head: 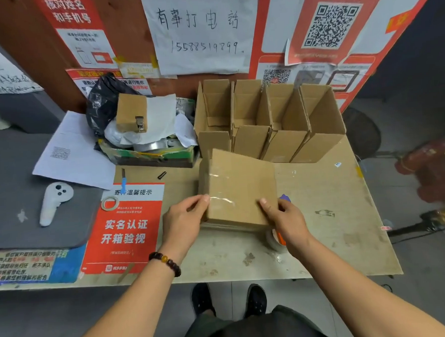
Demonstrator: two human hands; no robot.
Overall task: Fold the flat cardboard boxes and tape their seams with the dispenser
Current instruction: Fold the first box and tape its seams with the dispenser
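A folded brown cardboard box (239, 185) stands on the table in front of me, with clear tape shining along its top seam. My left hand (184, 223) grips its near left corner. My right hand (287, 220) holds the tape dispenser (278, 240), whose purple tip and orange body show around the palm; its index finger rests on the box's near right corner. A thin stack of flat cardboard (229, 226) lies under the box. Several folded boxes (268, 122) stand open in a row at the back.
A cluttered tray with a black bag and papers (147, 131) sits at the back left. A white controller (53, 201), a small tape roll (109, 203) and a red notice (126, 230) lie to the left. The table's front edge (247, 276) is near my body.
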